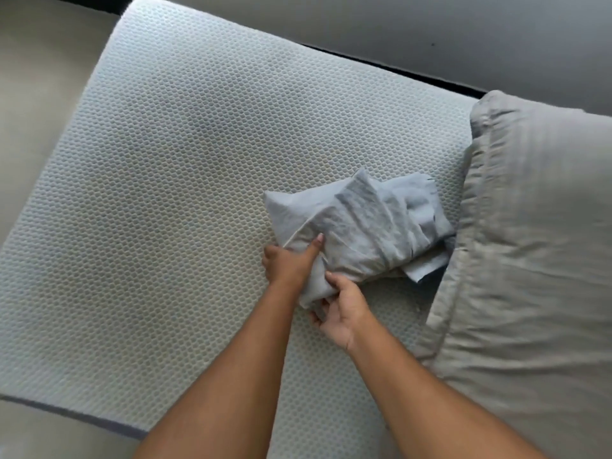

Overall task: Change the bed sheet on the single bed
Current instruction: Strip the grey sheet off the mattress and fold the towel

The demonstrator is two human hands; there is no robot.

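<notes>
Sheet (357, 223), folded into a pale grey bundle, lies on the bare mattress (172, 180), toward the side where a beige duvet (530, 260) is heaped. The left hand (286, 265) grips the near-left part of the bundle, thumb laid across the top fold and the other fingers hidden beneath the cloth. The right hand (341, 311) pinches the near corner, fingers (319, 318) curled under the edge and thumb on top. Progress, judged from the layout: the mattress shows its honeycomb ticking with no sheet on it, so stripping appears complete; the duvet is pushed aside. Remaining steps: unfold the sheet, spread it over the mattress, tuck or fit the corners, then restore the duvet. Whether the sheet is fitted or flat cannot be determined. No brand, label or legible writing is visible on any item.
</notes>
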